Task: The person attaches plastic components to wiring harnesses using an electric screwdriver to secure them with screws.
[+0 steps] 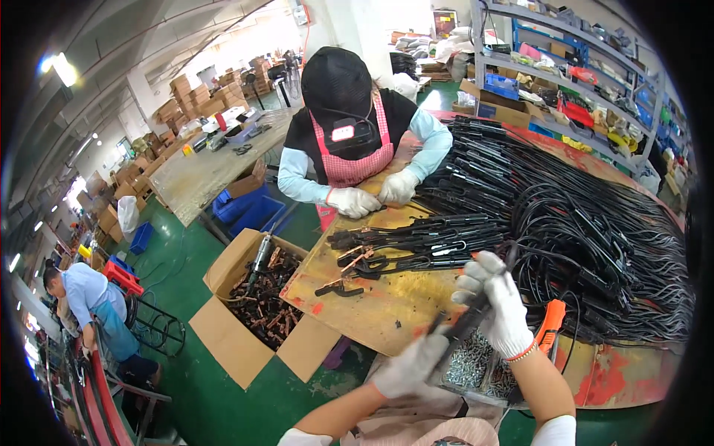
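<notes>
In both gloved hands I have a black welding clamp handle (470, 321), held at a slant above the table's near edge. My left hand (409, 366), in a white glove, is closed round its lower end and smeared by motion. Higher up, the fingers of my right hand (502, 308) are curled on its upper part; a beaded band circles that wrist. Below the handle sits a tray of silver screws (467, 364). An orange tool (550, 325) lies just right of my right wrist. Loose copper jaw pieces (358, 258) and a black clamp lever (340, 290) lie farther left.
Finished-looking black clamps (476, 175) and coiled cables (550, 223) cover the right of the worn yellow-red table (387, 312). A co-worker (349, 141) with white gloves works across it. A cardboard box (234, 342) of copper parts stands at left. Shelving (565, 82) rises behind.
</notes>
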